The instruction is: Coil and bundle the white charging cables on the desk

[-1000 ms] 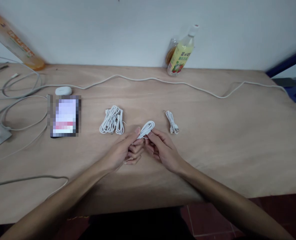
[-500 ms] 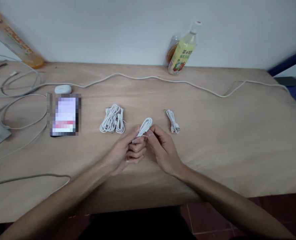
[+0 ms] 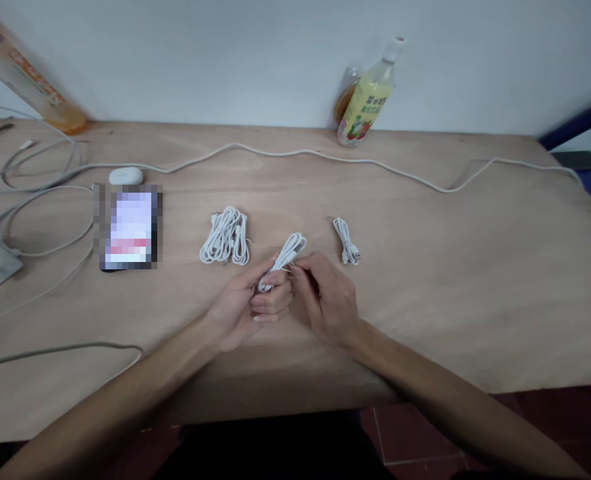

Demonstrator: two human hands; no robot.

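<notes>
A coiled white cable [image 3: 288, 251] is gripped in my left hand [image 3: 255, 297], between the thumb and curled fingers. My right hand [image 3: 328, 293] is beside it, thumb and forefinger pinched at a thin tie around the coil's middle. On the table to the left lies a pile of several coiled white cables [image 3: 225, 237]. Another bundled white cable [image 3: 346, 241], with a USB plug showing, lies to the right of my hands.
A phone [image 3: 131, 227] and a white earphone case [image 3: 126, 176] lie at the left near loose cables. One long white cable [image 3: 305, 153] crosses the wooden table [image 3: 465, 280]. Two bottles, one yellow [image 3: 368, 100] and one orange [image 3: 35, 80], lean against the wall.
My right hand has turned slightly and drawn a little away from the coil. More of the held cable now shows between my left fingers.
</notes>
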